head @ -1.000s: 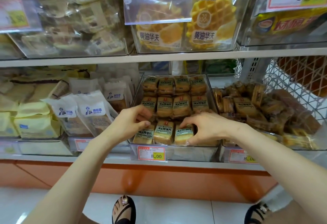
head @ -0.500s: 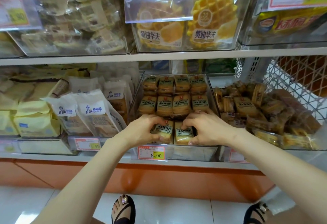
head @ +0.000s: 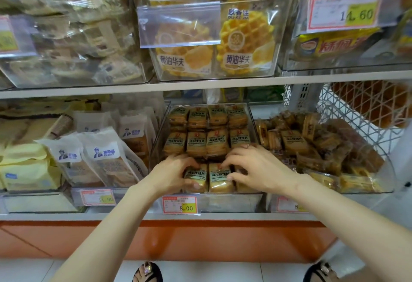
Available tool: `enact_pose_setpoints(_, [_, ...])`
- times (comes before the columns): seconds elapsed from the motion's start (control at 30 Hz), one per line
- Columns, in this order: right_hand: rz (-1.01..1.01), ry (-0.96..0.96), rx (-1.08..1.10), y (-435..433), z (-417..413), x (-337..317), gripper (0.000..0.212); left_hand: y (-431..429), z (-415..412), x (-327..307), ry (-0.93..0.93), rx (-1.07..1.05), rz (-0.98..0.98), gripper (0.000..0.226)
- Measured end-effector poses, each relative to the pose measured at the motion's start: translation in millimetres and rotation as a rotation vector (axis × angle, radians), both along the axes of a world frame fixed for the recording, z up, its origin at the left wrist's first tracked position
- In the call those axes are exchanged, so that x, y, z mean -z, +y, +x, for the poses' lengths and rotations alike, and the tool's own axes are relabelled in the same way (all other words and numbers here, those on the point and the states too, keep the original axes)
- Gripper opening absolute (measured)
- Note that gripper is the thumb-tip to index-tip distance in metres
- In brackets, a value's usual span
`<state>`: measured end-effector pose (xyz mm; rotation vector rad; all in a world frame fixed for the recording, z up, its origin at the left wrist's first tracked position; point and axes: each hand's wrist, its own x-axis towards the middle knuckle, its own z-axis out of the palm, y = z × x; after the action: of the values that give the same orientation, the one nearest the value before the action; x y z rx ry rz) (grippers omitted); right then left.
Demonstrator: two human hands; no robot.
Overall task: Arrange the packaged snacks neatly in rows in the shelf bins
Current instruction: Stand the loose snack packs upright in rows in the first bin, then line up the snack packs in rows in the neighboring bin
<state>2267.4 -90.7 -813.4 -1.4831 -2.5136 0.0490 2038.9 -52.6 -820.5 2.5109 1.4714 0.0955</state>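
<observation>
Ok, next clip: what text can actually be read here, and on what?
"黄油华夫": yellow waffle packets, upper middle.
"OU KE" (rest cut off), "38": same packets.
"BOSUI": white paper bread bags.
"8.00": red-and-yellow price tag below the brown snack packs.
"60", leading digits unclear: big red-bordered price tag, top right.
"90", leading digits unclear: smaller price tag, lower left.
Print on the snack packs: too blurred.

I am looking at a shop, most likely a small grocery, though the edges of my view are blurred. White shelf boards (head: 223, 83) carry clear plastic bins (head: 234, 203) full of wrapped snack packets (head: 217, 143) and branded waffle packs (head: 245, 43). Printed price tags are clipped to the bin fronts, one reading 8.00 (head: 180, 204) and another 14.60 (head: 344, 7).
</observation>
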Motion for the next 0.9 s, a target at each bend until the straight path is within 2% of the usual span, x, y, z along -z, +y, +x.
enact_pose_setpoints(0.1, [0.037, 0.137, 0.028, -3, 17, -8, 0.031, -3, 1, 2, 0.022, 0.005, 0.042, 0.054])
enact_pose_setpoints(0.17, [0.051, 0.24, 0.065, -4, 31, -12, 0.027, -4, 2, -1, -0.027, -0.009, 0.065, 0.049])
enact_pose_setpoints(0.3, [0.075, 0.41, 0.151, -3, 59, -19, 0.023, -9, 22, -14, -0.385, -0.031, 0.178, 0.034])
enact_pose_setpoints(0.37, [0.063, 0.433, 0.214, -2, 72, -23, 0.024, -14, 40, -16, -0.477, -0.004, 0.255, 0.029])
enact_pose_setpoints(0.47, [0.062, 0.488, 0.315, -2, 96, -25, 0.024, -17, 65, -11, -0.524, 0.034, 0.302, 0.029])
enact_pose_setpoints(0.6, [0.06, 0.574, 0.451, -8, 127, -16, 0.02, -16, 94, -7, -0.548, 0.02, 0.248, 0.033])
enact_pose_setpoints(0.77, [0.021, 0.55, 0.502, -15, 150, -5, 0.023, -13, 140, -17, -0.561, -0.007, 0.25, 0.037])
enact_pose_setpoints(0.9, [-0.016, 0.423, 0.487, -23, 158, 7, 0.029, -12, 187, -24, -0.613, -0.043, 0.208, 0.038])
